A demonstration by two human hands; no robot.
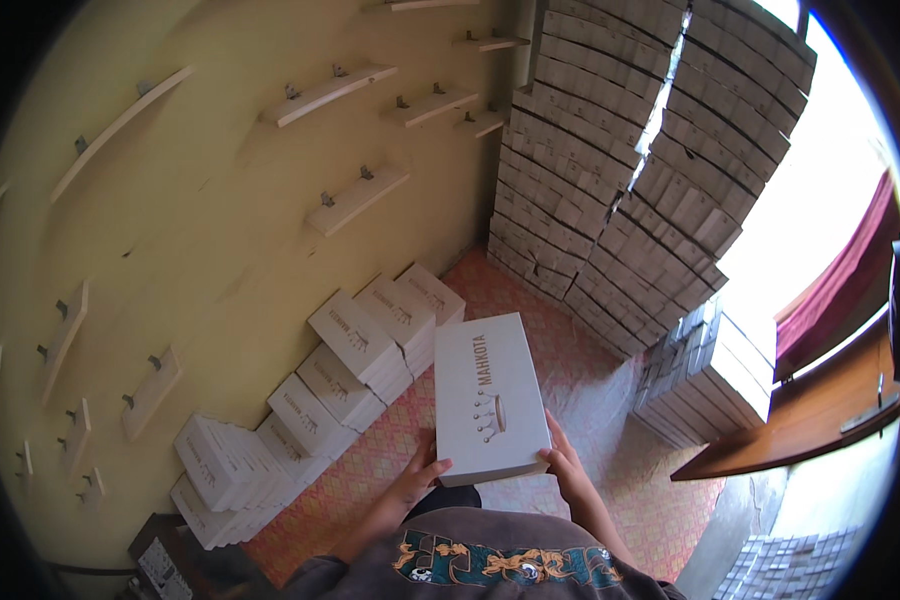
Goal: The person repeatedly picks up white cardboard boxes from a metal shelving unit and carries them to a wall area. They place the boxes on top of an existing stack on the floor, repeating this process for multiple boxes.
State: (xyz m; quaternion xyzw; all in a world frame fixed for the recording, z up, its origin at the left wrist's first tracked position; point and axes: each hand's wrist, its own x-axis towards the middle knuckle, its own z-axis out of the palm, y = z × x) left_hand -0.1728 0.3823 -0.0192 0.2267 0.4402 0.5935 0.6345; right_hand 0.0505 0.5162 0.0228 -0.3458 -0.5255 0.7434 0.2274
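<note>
A white cardboard box [470, 410] with a crown emblem and printed lettering on its lid is held in front of my body. My left hand [422, 470] grips its near left corner, the thumb lying on the lid's edge. On the near right corner my right hand [562, 458] is closed in the same way. The fingers under the box are hidden. The lid appears closed, and the box tilts slightly in the picture.
Stacks of similar white boxes [355, 335] line the wall at left. Tall box stacks [590, 170] fill the far corner, with a lower stack [705, 375] at right. A brown wooden door [750, 447] juts in there. Small shelves [335, 95] stick out from the yellow wall. Patterned flooring [395, 425] shows between.
</note>
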